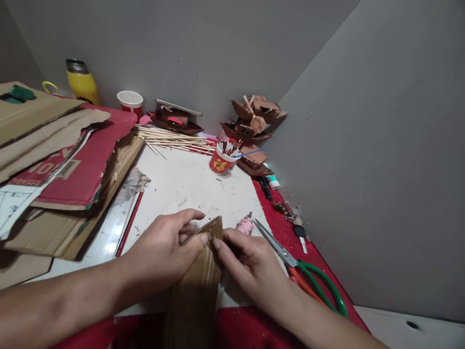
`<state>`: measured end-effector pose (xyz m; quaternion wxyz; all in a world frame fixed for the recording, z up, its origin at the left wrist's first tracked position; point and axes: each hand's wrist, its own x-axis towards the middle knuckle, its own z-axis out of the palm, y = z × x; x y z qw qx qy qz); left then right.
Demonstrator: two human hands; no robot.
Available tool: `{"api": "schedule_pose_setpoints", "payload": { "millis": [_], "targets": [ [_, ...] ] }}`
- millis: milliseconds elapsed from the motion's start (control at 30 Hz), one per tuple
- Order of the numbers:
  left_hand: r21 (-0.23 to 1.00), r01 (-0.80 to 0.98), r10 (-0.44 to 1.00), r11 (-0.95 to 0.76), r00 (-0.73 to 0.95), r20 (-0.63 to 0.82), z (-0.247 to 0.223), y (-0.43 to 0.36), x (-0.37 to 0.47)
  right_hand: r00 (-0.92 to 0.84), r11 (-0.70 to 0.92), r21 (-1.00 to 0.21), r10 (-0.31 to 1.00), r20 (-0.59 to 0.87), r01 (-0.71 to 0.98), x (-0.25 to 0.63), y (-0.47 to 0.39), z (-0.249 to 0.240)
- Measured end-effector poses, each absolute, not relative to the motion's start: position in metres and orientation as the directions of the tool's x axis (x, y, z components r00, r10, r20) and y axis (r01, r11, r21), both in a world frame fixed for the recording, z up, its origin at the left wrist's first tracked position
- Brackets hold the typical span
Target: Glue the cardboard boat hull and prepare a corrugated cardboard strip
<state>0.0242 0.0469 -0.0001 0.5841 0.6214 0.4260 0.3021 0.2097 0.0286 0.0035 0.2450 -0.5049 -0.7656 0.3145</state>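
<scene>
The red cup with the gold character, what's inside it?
Sticking out of the red cup are a few brown sticks and a thin blue stick that leans over the rim to the right. The cup's wall hides anything lower down.

Cardboard strip runs off the bottom edge, its lower end out of view. Right hand hides the strip's right edge and part of the pink bottle. Both forearms cut by the frame. Cardboard stack clipped at left. Cup contents too small to tell.
</scene>
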Motion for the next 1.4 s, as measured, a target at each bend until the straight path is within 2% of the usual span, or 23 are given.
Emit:
{"api": "schedule_pose_setpoints", "payload": {
  "millis": [100, 200, 800, 1067, 1267, 1400],
  "targets": [
    [0.949, 0.274, 0.877, -0.156, 0.481, 0.005, 0.001, 0.046, 0.023, -0.383, 0.298, -0.729, 0.922, 0.053, 0.616, 0.211, 0.029, -0.002],
    [0.919, 0.32, 0.858, -0.23, 0.513, 0.036, 0.003, 0.044, 0.023, -0.393, 0.316, -0.731, 0.917, 0.07, 0.605, 0.211, 0.029, -0.005],
    [0.91, 0.358, 0.91, -0.207, 0.411, 0.045, 0.002, 0.035, 0.028, -0.445, 0.374, -0.7, 0.891, 0.089, 0.609, 0.207, 0.026, -0.007],
    [0.969, 0.224, 0.936, -0.102, 0.351, 0.018, 0.006, 0.04, 0.029, -0.463, 0.396, -0.684, 0.881, 0.095, 0.613, 0.208, 0.027, -0.01],
    [0.979, 0.171, 0.918, -0.107, 0.396, 0.031, 0.006, 0.045, 0.025, -0.477, 0.403, -0.671, 0.875, 0.084, 0.622, 0.207, 0.026, -0.004],
    [0.98, 0.158, 0.948, -0.117, 0.313, 0.062, 0.007, 0.051, 0.021, -0.446, 0.353, -0.7, 0.893, 0.055, 0.62, 0.206, 0.027, -0.003]
  ]
}}
